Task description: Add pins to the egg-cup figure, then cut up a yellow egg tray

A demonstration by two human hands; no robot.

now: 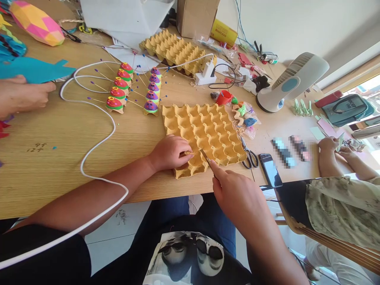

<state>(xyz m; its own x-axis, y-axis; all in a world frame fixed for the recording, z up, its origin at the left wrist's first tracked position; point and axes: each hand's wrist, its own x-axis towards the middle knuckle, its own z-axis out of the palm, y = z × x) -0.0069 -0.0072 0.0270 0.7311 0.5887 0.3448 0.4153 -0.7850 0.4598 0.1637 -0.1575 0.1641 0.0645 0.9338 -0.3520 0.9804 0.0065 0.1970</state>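
Observation:
A yellow cardboard egg tray (204, 134) lies flat at the table's near edge, its cups facing up. My left hand (172, 152) is closed on the tray's left side near the front, fingers curled over the rim of a cup. In my right hand (234, 186) is a small knife (205, 155), the index finger stretched along its back. Its blade touches the tray between the front cups, just right of my left fingers. Most of the knife's handle is hidden in my palm. Black-handled scissors (251, 156) lie beside the tray's right corner, next to a phone (270, 170).
Behind the tray stand two rows of painted egg-cup pieces (121, 85) with pins. Further back are another egg tray (175, 49), a power strip (206, 75) and a white fan (287, 81). A white cable (113, 126) crosses my left forearm. Other people's hands (26, 95) work at both sides.

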